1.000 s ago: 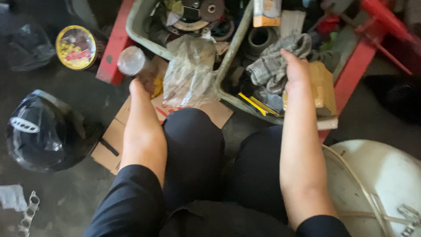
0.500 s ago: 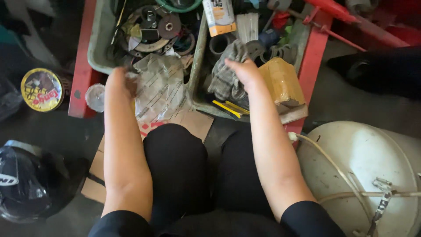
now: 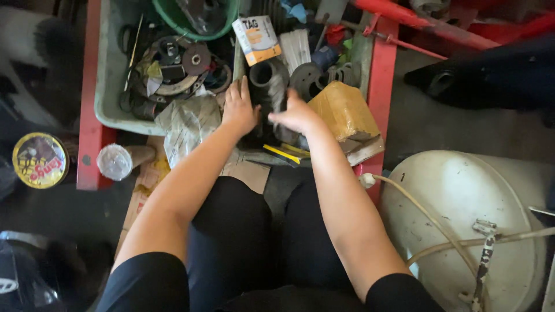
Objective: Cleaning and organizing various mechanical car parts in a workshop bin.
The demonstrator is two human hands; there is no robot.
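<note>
Cluttered tray (image 3: 110, 86) — both hands (image 3: 240, 110) (image 3: 295, 114) probably grip grey cloth (image 3: 276, 95), half hidden.

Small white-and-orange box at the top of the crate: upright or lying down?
Lying down: the small box rests tilted on the parts, broad face up.

Two bare hands, left (image 3: 238, 110) and right (image 3: 298, 114), appear. One small printed carton (image 3: 256, 38), one yellow wrapped block (image 3: 343, 110) and one round yellow tin (image 3: 39, 160). One white drum (image 3: 462, 219).
</note>
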